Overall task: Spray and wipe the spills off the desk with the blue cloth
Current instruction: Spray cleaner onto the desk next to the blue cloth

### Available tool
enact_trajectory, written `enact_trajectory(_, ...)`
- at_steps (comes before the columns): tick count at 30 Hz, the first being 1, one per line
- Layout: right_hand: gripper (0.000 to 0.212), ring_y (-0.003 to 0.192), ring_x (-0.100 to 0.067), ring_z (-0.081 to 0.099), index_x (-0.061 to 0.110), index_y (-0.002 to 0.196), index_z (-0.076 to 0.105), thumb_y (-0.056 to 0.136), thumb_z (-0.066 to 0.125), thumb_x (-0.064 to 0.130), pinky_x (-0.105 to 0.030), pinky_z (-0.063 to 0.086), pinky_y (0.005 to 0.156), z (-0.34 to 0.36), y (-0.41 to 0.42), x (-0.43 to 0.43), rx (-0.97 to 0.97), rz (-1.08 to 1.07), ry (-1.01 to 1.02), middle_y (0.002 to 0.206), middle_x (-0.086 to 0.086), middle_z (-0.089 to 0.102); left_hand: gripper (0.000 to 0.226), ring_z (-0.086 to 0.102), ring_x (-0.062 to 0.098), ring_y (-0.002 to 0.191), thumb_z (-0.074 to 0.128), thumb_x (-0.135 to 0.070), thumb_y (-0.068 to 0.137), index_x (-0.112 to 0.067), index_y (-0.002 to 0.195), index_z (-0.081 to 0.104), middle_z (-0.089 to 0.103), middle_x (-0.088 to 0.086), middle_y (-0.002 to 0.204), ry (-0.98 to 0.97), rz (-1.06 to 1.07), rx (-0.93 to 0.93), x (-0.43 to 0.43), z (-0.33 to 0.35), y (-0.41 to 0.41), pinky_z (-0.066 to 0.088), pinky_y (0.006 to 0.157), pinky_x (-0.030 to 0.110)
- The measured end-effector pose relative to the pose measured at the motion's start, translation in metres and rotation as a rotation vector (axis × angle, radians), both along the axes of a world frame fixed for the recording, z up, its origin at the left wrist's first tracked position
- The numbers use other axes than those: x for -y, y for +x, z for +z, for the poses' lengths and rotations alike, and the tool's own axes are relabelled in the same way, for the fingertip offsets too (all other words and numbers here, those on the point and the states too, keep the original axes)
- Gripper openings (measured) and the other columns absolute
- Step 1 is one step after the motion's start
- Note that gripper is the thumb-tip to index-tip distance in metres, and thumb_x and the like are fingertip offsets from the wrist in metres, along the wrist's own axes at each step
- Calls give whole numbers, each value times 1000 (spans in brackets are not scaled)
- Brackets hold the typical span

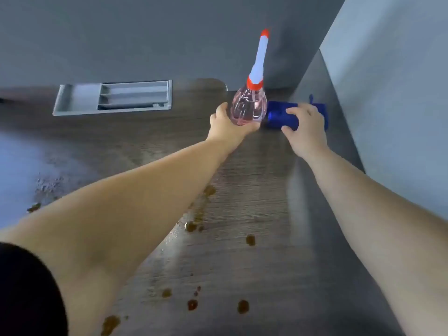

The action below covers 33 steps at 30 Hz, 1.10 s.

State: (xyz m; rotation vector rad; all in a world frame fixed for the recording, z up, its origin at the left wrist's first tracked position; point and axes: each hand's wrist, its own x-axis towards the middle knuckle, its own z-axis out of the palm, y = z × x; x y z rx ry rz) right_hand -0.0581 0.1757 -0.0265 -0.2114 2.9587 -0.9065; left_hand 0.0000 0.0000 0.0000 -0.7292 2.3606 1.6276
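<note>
A clear pink spray bottle with a white and red-orange sprayer top stands at the far end of the dark wood-grain desk. My left hand grips its lower body from the near left. Just right of the bottle lies the folded blue cloth, against the right partition. My right hand rests on top of the cloth with fingers curling over it. Several brown spills dot the desk nearer to me, with more beside my left forearm.
A grey recessed tray with slotted compartments is set into the desk at the far left. A grey partition wall closes the back and a pale one the right side. A wet patch glistens at the left.
</note>
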Motion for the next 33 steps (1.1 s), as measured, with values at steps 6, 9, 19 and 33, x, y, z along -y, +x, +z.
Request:
enact_trajectory(6,55,132,-32,34,23,138,45,88,63,36,-46,36,101,-21,-33,1,109,207,328,146,-4,40,100,41,16,127,81,-33,69,-24,147,20,26,0,146,-11,15,-60,-4,-9,-35,35,95,23)
enact_trajectory(9,46,120,-33,43,26,132,53,88,63,37,-45,42,89,-30,-37,-7,-31,193,396,138,-3,48,102,46,16,125,85,-34,60,-25,144,28,34,-1,141,-23,-1,-112,-5,-14,-48,41,105,36)
enact_trajectory(19,28,107,-33,55,15,123,56,98,47,24,-36,42,82,-23,-47,0,-1,-41,74,118,-10,63,69,58,7,99,81,-25,67,-24,125,45,59,-11,112,-69,2,-195,-1,-13,-41,44,84,21)
enact_trajectory(33,13,98,-23,62,23,92,60,90,52,34,-41,47,89,37,105,149,524,-151,-793,100,-1,66,63,68,7,92,85,-25,56,-20,114,59,71,-6,102,49,207,-178,134,52,164,54,89,34)
